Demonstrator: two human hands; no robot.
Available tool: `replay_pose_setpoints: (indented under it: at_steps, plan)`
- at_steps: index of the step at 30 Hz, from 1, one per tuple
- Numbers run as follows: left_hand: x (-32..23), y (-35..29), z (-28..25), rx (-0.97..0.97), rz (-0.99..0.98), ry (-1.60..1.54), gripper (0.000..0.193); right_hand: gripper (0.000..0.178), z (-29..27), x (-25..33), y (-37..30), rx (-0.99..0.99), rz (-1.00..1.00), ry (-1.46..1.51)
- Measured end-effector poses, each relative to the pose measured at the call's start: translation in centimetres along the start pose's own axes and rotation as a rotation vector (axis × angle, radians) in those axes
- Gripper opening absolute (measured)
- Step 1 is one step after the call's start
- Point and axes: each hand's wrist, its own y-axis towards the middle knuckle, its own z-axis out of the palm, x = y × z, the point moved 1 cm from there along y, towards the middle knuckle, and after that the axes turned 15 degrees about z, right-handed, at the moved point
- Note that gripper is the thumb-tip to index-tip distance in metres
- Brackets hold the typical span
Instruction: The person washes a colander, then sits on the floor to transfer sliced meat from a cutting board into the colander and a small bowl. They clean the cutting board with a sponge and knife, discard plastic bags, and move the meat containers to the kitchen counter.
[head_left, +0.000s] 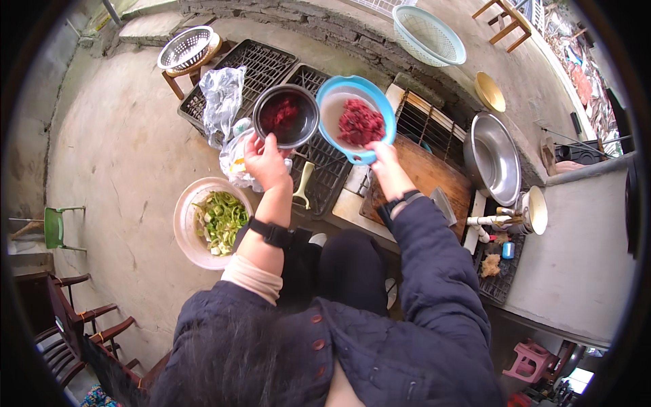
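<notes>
My left hand (pixel 269 163) grips the near rim of a dark round bowl (pixel 308 136), thumb on the edge. Red meat pieces (pixel 281 114) lie in that bowl. With my right hand (pixel 385 157) I hold the near edge of a light blue basin (pixel 327 95), which tilts a little. A larger heap of red meat (pixel 359 123) rests inside it. The two vessels are held side by side, close together, over black crates. A pale green peeler (pixel 304 186) lies below the dark bowl. Next to my left forearm stands a pinkish bowl (pixel 186 230) of chopped green vegetables (pixel 227 217).
Crumpled plastic bags (pixel 224 102) lie on the black crates (pixel 258 64) at left. To the right are a wooden cutting board (pixel 430 173), a cleaver (pixel 444 205) and a large steel basin (pixel 491 159). Farther back stand a colander (pixel 186 49) and a pale green basket (pixel 427 37).
</notes>
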Motion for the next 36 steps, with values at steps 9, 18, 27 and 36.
replay_pose_setpoints:
  at_steps: [9, 18, 27, 36]
  plan:
    - [4.9, 1.0, -1.3, 0.161, -0.343, 0.376, 0.03, 0.039, 8.4, -1.2, 4.9, 0.029, 0.042, 0.008]
    - [7.7, -3.0, 0.7, 0.284, -0.437, 0.581, 0.042, 0.052, -5.6, 7.5, -6.7, 0.23, 0.088, -0.14]
    - [15.0, -4.8, 0.6, 0.347, -0.37, 0.686, 0.038, 0.039, -22.0, 6.8, -28.3, -0.082, -0.056, -0.472]
    - [12.1, -6.2, -1.6, 1.035, 0.112, 1.835, 0.028, 0.036, -30.6, 3.4, -37.4, -0.411, -0.305, -0.376]
